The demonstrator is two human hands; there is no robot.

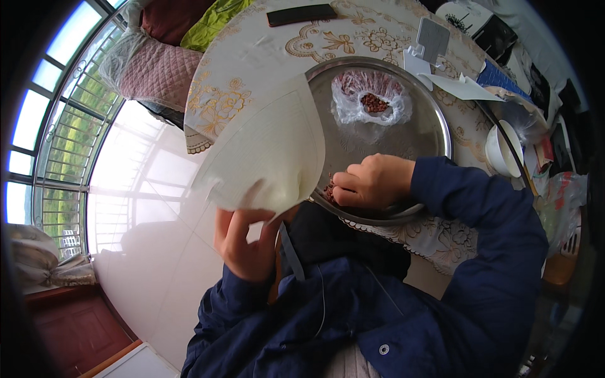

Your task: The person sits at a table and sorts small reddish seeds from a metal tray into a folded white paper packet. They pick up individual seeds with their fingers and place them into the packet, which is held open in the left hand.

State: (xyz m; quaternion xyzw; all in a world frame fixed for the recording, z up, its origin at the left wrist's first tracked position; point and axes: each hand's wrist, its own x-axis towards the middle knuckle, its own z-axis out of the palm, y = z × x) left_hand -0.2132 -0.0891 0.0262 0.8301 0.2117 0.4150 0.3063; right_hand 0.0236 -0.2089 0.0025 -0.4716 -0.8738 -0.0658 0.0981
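Observation:
My left hand (248, 241) pinches the lower edge of a thin, pale, pointed sheet (269, 146), which is slightly see-through and has a lined border. The sheet is raised at the tray's left side and hides part of its rim. Over the near left of a round metal tray (359, 144), my right hand (373, 182) has its fingers curled down at a small pile of reddish-brown beans or seeds (328, 190). Its fingertips are hidden, so I cannot see what lies between them. Farther back on the tray, a crumpled clear plastic bag (347, 106) lies open around more reddish-brown pieces (375, 102).
A patterned tablecloth (227, 101) lies under the tray. At the back is a dark flat case (301, 15). To the right are a white stand (432, 42), a white bowl (503, 149) and plastic bags (562, 208). A quilted pink cover (156, 71) is at the left.

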